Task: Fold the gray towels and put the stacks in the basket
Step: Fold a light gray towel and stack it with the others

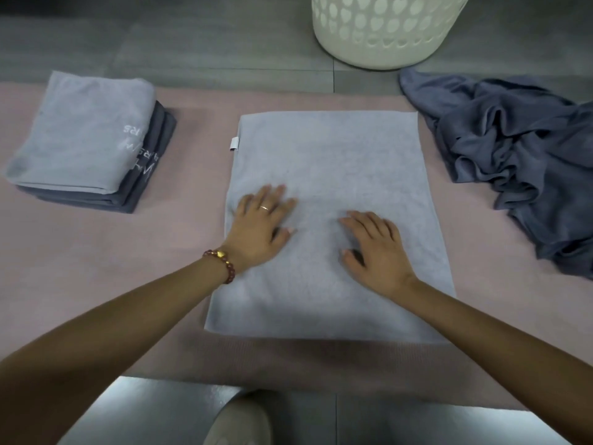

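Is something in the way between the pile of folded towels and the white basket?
Nothing visible is. Between the folded stack and the basket there is only bare pink mat and gray floor. The crumpled dark towels lie on the other side, to the right of the basket, off that path.

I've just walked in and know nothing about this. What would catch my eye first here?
Probably the two hands, left hand and right hand, pressed flat on a light gray towel spread in the middle of a pink mat. To the left sits a neat stack of folded towels; to the right lies a crumpled dark gray heap. A white perforated basket stands on the floor beyond.
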